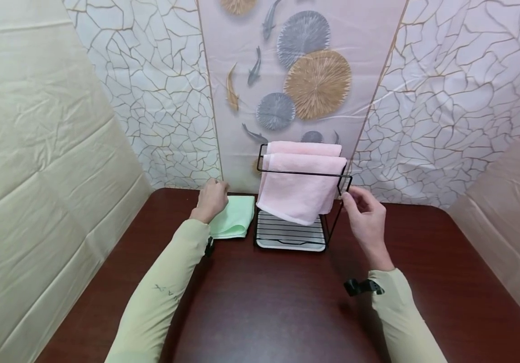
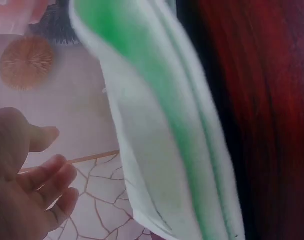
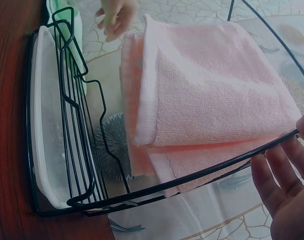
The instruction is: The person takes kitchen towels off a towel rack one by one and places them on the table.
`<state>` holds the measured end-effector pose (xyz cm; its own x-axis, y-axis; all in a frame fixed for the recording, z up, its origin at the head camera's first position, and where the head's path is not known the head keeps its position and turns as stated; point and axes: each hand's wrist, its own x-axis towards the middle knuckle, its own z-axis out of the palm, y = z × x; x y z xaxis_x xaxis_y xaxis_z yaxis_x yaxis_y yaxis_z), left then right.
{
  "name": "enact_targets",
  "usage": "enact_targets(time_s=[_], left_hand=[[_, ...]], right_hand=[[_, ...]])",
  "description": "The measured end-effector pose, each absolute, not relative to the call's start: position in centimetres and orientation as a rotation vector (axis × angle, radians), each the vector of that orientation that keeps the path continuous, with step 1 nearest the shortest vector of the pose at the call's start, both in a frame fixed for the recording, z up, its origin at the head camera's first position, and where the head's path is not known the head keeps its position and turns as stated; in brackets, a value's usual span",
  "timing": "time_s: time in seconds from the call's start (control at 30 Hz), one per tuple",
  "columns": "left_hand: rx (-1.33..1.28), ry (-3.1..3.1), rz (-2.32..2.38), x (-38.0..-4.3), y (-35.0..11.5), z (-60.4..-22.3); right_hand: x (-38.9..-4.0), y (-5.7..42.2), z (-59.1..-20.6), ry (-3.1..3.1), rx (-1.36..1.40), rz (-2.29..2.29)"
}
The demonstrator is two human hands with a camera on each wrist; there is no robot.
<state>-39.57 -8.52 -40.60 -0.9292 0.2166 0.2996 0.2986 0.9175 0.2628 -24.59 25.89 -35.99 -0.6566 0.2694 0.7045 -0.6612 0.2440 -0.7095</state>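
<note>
A black wire rack (image 1: 328, 236) stands toward the back of the table, with a folded pink towel (image 1: 294, 186) draped over its upper part. My right hand (image 1: 368, 217) grips the rack's right side wire between thumb and fingers; the right wrist view has the fingertips at that wire (image 3: 212, 172). A folded light-green cloth (image 1: 235, 217) lies just left of the rack. Over its left edge hovers my left hand (image 1: 212, 199), its fingers loosely bent with nothing between them. In the left wrist view the green cloth (image 2: 152, 120) rises in soft folds beside this hand.
A white tray (image 1: 291, 247) sits in the base of the rack under a wire grid. The dark red-brown table (image 1: 260, 302) meets a patterned backdrop (image 1: 169, 101) close behind the rack. Cream-coloured cloth walls (image 1: 38, 176) stand at both sides.
</note>
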Motion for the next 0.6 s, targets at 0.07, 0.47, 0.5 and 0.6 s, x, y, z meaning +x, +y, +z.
enact_targets(time_s=[0.07, 0.47, 0.5, 0.6], left_hand=[[-0.395, -2.818, -0.446, -39.5, -8.5, -40.7], [-0.47, -2.641, -0.626, -38.4, -8.2, -36.8], [-0.477, -2.629, -0.649, -38.3, -8.2, -36.4], [-0.494, -2.589, -0.708, -37.8, -8.2, -35.1]], right_hand=[[-24.5, 25.9, -36.0, -1.748, 0.366, 1.509], [-24.4, 25.8, -35.8, -1.771, 0.357, 1.495], [-24.4, 25.8, -35.8, -1.776, 0.353, 1.49], [-24.4, 25.8, -35.8, -1.787, 0.348, 1.475]])
